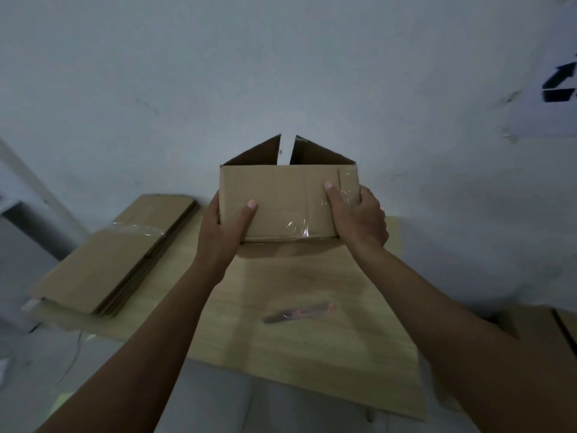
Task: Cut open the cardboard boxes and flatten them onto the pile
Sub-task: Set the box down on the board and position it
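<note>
Firmly, a cardboard box [287, 201] is gripped from both sides and held up above the wooden table [312, 354]. The left hand [223, 229] is wrapped round the box's left edge, its thumb laid flat across the near face and its fingers hidden behind. The right hand [359, 214] is clamped on the right edge, thumb pointing up along the near face over a strip of clear tape. Both forearms are stretched forward and slightly inward. Two flaps at the far side of the box are raised, with a gap between them. A blurred utility knife [298, 312] is seen lying on the table, below the box. A pile of flattened boxes [118, 254] is stacked at the table's left.
</note>
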Tool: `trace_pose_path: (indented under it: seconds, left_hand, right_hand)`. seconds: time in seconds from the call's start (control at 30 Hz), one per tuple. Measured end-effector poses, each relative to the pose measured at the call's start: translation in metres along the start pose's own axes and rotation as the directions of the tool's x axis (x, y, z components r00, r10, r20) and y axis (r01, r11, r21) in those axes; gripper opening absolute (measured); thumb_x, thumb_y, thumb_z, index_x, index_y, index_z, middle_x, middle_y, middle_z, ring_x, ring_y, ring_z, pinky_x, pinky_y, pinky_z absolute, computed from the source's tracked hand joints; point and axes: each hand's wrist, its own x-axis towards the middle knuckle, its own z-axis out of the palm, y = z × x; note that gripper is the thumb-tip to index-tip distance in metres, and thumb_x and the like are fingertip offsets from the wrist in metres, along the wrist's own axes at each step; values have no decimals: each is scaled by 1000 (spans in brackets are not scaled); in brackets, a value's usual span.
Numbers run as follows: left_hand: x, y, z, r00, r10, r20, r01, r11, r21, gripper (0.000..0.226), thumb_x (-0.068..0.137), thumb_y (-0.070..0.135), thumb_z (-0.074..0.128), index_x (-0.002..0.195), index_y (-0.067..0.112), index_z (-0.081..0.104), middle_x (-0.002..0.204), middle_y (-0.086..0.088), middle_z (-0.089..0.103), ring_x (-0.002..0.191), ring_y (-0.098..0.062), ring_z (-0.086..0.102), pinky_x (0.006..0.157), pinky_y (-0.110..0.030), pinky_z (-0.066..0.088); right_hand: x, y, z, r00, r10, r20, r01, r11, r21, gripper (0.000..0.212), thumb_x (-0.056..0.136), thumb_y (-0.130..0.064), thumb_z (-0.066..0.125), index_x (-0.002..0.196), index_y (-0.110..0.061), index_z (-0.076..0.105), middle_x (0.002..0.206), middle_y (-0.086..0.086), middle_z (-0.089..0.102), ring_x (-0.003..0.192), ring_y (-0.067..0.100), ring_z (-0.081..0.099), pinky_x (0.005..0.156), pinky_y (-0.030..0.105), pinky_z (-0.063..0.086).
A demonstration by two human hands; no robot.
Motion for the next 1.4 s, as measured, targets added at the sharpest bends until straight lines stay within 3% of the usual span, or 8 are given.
trace_pose_path:
  seconds: [0.3, 0.43, 0.6, 0.73, 0.8, 0.9, 1.17, 1.4]
  left_hand:
    - [94, -57, -98, 991, -105, 85, 115, 985, -125, 67, 77, 54, 75, 136, 27, 58, 120, 4, 71, 109, -16, 68, 90, -36, 56]
    - [142, -83, -139, 987, -126, 104, 136, 986, -96, 79, 67, 64, 84, 131, 22, 64, 122, -2, 72, 114, -24, 68, 100, -51, 54]
    - [186, -99, -162, 991, -132, -9, 131, 988, -87, 67, 64, 63, 80, 119, 27, 69, 110, 10, 73, 98, -7, 71, 75, -21, 59]
    - [226, -101, -173, 995, -91, 41, 97, 983, -157, 53, 72, 61, 71, 116, 32, 69, 103, 16, 73, 97, -2, 69, 67, -12, 54]
    - [246, -106, -181, 986, -19, 168, 53, 979, -197, 37, 81, 50, 72, 115, 39, 65, 104, 17, 75, 100, -5, 70, 73, -17, 57]
    - [274, -129, -194, 954, 39, 297, 22, 979, -202, 54, 85, 29, 82, 133, 30, 57, 120, 8, 72, 109, -13, 70, 82, -32, 61]
    - [310, -181, -203, 947, -135, 291, 152, 988, -36, 55, 75, 53, 85, 122, 32, 66, 107, 18, 72, 89, 9, 68, 66, -10, 54]
    - [343, -212, -176, 830, -320, 456, 384, 922, -51, 48, 84, 54, 76, 123, 25, 70, 105, 12, 75, 83, 2, 72, 61, -14, 54]
  right_hand:
    - [22, -49, 118, 990, -111, 83, 101, 988, 114, 44, 93, -57, 55, 129, -32, 57, 124, -7, 63, 102, 15, 55, 84, 33, 37]
    - [36, -64, 168, 947, -228, 224, 165, 949, 267, 72, 77, -75, 50, 140, -39, 54, 133, -17, 60, 120, 9, 56, 103, 43, 47]
    - [50, -76, 218, 875, -289, 389, 154, 926, 343, 89, 80, -67, 68, 156, -43, 28, 154, -11, 43, 136, 11, 46, 113, 39, 42]
    - [60, -92, 250, 950, -190, 248, 131, 963, 237, 82, 77, -77, 63, 145, -38, 41, 139, -12, 55, 123, 13, 56, 106, 43, 49]
    - [63, -100, 265, 988, -88, 130, 64, 981, 184, 80, 71, -86, 58, 133, -36, 46, 128, -12, 60, 114, 15, 60, 101, 48, 50]
    - [64, -106, 286, 1000, -18, 15, 16, 994, 110, 74, 67, -92, 52, 120, -41, 54, 121, -17, 63, 111, 12, 61, 100, 48, 50]
    - [41, -70, 328, 1000, 2, -13, 1, 969, 247, 39, 89, -34, 75, 125, -22, 65, 114, -17, 67, 99, -3, 64, 80, 19, 52]
    - [47, -49, 338, 988, 93, 123, -119, 966, 230, 40, 97, -20, 61, 132, -40, 58, 117, -16, 71, 105, 8, 69, 89, 30, 56]
